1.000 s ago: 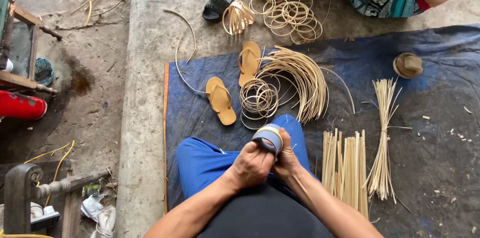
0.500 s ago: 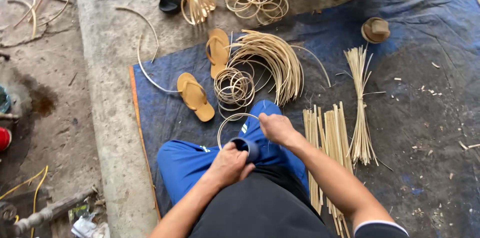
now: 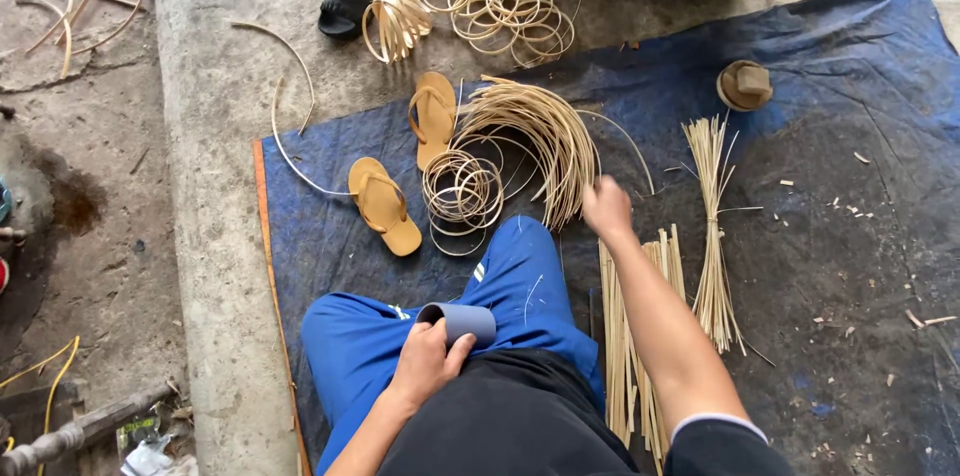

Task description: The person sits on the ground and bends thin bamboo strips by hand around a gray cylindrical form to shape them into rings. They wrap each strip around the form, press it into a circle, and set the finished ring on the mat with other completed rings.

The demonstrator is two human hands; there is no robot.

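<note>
At centre frame the right hand [image 3: 606, 208] closes on the curved rattan strips [image 3: 540, 136]; best to pinch one strand and draw it clear without tangling; lower centre, the left hand [image 3: 425, 364] grips the grey tube [image 3: 462, 320] on the lap.

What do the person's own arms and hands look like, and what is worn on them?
Both forearms are bare, and the left hand and right hand wear no gloves; I can make out no rings or watch. On the right arm a dark short sleeve with a thin white edge ends near the elbow. The left arm's sleeve is out of view.
</note>
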